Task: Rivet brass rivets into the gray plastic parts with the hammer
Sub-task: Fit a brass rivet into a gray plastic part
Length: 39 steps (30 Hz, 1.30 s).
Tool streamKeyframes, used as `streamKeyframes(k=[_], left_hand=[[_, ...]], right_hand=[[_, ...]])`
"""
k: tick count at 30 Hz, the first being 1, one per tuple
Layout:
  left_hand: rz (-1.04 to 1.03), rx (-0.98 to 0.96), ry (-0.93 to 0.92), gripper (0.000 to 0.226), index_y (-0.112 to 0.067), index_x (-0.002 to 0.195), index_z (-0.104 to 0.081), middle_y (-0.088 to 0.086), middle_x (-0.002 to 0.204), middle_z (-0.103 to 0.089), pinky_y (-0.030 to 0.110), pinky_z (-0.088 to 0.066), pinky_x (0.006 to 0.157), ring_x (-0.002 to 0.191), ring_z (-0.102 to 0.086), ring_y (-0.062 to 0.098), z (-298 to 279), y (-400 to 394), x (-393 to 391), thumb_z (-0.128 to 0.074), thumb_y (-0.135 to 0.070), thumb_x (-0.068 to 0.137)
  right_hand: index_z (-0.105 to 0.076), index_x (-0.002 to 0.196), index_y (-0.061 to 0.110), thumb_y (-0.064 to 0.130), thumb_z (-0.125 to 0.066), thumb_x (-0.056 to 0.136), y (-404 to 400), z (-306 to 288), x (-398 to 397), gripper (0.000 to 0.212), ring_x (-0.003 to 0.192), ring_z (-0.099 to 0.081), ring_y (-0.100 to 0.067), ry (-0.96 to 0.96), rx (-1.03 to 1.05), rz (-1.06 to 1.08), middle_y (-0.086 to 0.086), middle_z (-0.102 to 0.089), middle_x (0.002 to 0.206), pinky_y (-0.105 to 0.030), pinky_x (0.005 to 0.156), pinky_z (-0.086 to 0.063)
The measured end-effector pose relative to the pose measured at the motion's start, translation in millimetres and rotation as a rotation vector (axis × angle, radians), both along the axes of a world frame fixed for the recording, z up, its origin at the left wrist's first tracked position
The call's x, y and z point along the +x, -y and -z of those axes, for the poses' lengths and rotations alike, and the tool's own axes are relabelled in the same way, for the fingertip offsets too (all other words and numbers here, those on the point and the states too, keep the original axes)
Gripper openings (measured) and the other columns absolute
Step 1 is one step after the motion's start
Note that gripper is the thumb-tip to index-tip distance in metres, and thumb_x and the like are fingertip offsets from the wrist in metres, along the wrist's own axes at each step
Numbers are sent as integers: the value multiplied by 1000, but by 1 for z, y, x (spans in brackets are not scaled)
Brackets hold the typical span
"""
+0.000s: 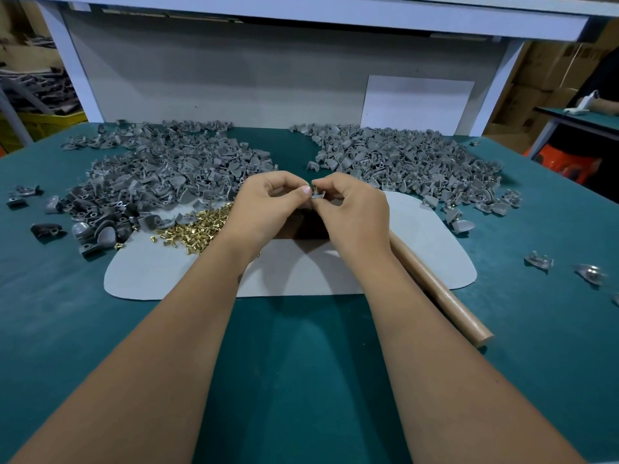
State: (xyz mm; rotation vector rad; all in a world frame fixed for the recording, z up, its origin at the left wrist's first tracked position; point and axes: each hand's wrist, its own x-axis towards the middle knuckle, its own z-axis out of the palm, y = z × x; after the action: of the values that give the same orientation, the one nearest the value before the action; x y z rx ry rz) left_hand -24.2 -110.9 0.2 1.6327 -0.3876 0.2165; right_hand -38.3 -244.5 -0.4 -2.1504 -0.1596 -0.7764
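Both hands meet above the middle of the grey mat (160,272). My right hand (348,209) pinches a small gray plastic part (318,195). My left hand (268,205) pinches a brass rivet (314,188) at the top of that part. A heap of loose brass rivets (197,227) lies on the mat just left of my left wrist. The hammer's wooden handle (442,296) lies on the table beside my right forearm; its head is hidden behind my right hand.
A large pile of gray plastic parts (160,172) covers the table's back left, another pile (412,162) the back right. Stray parts (539,261) lie at the right on the green table (301,363). A white frame and back panel (234,78) close the far side.
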Motion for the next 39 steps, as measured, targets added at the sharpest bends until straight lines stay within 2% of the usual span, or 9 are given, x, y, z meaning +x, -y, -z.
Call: streamKeyframes(k=[13,19,25,27,29,31,34,37,39], left_hand=[[-9,-35,-21,21,-17,79,-71,-5,69,-73,15,-52,69,71,-70,6,1,-2,3,-63,-3,92],[-64,38,-93,24,-21,76,-67,-8,67,-69,20,-49,64,63,-62,2,2,2,5,-59,-8,94],[-74,71,-105,23,-22,76,-63,-13,64,-65,15,-44,55,60,-58,0,-3,-6,4,-55,-10,94],[-78,93,-60,22,-22,77,-65,-11,69,-67,17,-48,63,66,-61,1,-4,-7,3,-57,-10,94],[-114,155,21,15,-25,79,-68,-8,77,-68,32,-53,84,78,-63,6,-3,-7,3,-64,-15,91],[-177,271,80,5,-33,78,-69,-14,79,-69,50,-46,101,87,-64,6,-3,-7,2,-67,-33,83],[-212,349,121,7,-40,70,-65,-18,76,-69,56,-38,105,93,-66,7,-4,-4,-2,-65,-41,77],[-307,464,213,20,-41,70,-63,-21,76,-68,48,-26,105,100,-62,3,-1,-2,0,-69,-33,87],[-367,542,257,13,-39,77,-67,-19,82,-68,44,-21,99,110,-56,4,0,-2,2,-68,-33,89]], right_hand=[[-73,93,24,21,-70,79,-4,3,2,14,82,-66,-16,22,14,14,5,-73,85,-38,73,-53],[-71,91,25,22,-71,78,-6,4,5,13,81,-65,-13,-66,26,-23,7,-71,84,-38,76,-53],[-73,96,22,19,-52,75,-6,-2,-1,30,83,-64,-4,-97,99,-212,10,-72,88,-21,78,-51],[-74,95,21,17,-55,82,-5,-3,0,24,82,-64,-2,-105,148,-216,11,-72,86,-21,77,-51],[-75,92,20,15,-60,86,-4,-3,2,17,82,-65,-4,-89,142,-176,11,-71,85,-27,79,-53],[-74,89,20,15,-63,85,-2,-3,3,12,81,-64,-7,-74,109,-130,10,-70,83,-30,79,-52],[-73,83,18,14,-67,83,0,-2,6,7,82,-60,-12,-52,25,-67,8,-63,84,-31,78,-49],[-70,80,17,13,-67,83,0,0,8,6,82,-56,-14,-34,-34,-46,6,-56,83,-30,73,-45],[-65,77,18,14,-64,83,0,2,8,7,80,-50,-11,-12,-106,-22,8,-53,81,-27,67,-39]])
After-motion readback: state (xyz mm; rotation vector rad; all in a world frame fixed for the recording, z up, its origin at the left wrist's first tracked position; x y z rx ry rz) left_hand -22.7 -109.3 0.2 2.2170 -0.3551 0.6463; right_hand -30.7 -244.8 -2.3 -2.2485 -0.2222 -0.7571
